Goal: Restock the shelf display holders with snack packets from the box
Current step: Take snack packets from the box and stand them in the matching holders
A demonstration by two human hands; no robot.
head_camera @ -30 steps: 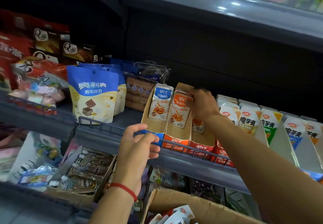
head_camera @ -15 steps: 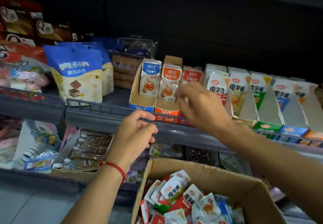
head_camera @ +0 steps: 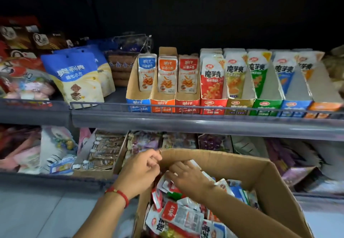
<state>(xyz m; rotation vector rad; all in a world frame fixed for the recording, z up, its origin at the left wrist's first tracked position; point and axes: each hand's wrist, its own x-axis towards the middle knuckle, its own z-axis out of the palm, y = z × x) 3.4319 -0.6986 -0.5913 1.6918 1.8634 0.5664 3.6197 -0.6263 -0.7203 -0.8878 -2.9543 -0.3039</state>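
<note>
A row of cardboard display holders (head_camera: 162, 105) stands behind the wire rail of the middle shelf, each with upright snack packets (head_camera: 167, 76). The green, blue and orange holders (head_camera: 296, 105) on the right show few packets. Below, an open cardboard box (head_camera: 242, 157) is heaped with loose packets (head_camera: 178, 215). My left hand (head_camera: 143, 170), a red string on its wrist, curls its fingers on the box's far left corner. My right hand (head_camera: 186, 177) is inside the box with fingers spread over the packets; what lies under its palm is hidden.
Blue and white cookie bags (head_camera: 76, 77) and red bags stand left of the holders. The grey shelf rail (head_camera: 186, 107) runs in front of them. The lower shelf (head_camera: 104, 156) holds trays of small packets. Grey floor (head_camera: 37, 215) lies at the lower left.
My right hand left the orange holder and dropped into the box. My left hand came off the shelf rail down to the box's corner. The view tilted down.
</note>
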